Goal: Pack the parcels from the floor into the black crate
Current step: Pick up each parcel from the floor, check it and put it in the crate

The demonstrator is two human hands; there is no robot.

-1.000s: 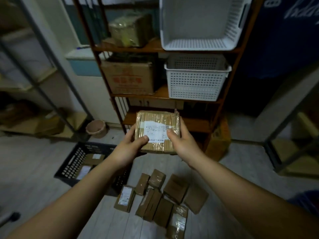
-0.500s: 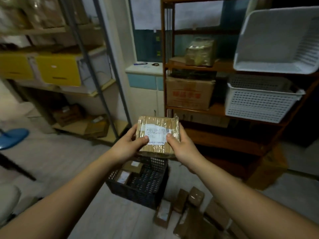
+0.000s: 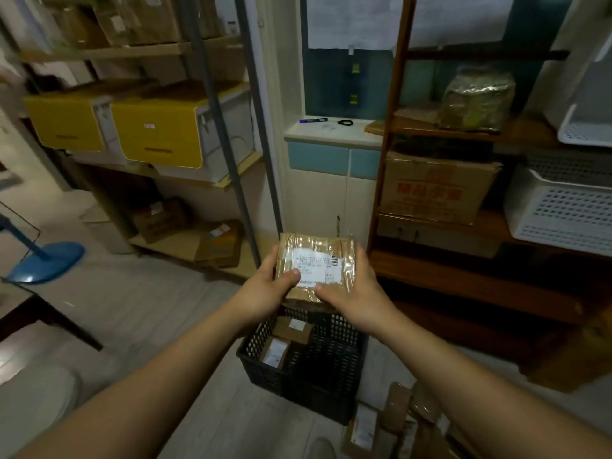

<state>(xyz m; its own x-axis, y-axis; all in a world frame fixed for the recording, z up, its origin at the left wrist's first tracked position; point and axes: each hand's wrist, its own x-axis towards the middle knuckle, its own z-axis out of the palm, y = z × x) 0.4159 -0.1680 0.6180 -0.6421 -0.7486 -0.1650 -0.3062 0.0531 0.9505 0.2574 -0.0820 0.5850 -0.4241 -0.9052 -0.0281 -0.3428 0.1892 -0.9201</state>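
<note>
1. Nearest, at the bottom right edge, the loose parcels [image 3: 397, 422] lie on the floor [image 3: 139, 303] just beside the crate. The frame cuts them off, so their number cannot be told.
2. The crate [image 3: 298, 382] stands on the floor under the hands, probably kept close to the pile so that each carry is short. Two packed parcels [image 3: 293, 327] lie at its left side. Its right side is dark, and the bottom there is hard to make out.
3. Both hands grasp one parcel [image 3: 316, 263] in the air above the crate. The left hand [image 3: 268, 289] and the right hand [image 3: 354, 293] each take a near corner, thumbs on top. The fingers beneath are hidden. It is held level with the label up, likely so it can go down flat into the free space.
4. Farthest, the wooden shelf [image 3: 463, 270] holds a carton [image 3: 437, 190] whose red print is too blurred to read.
</note>
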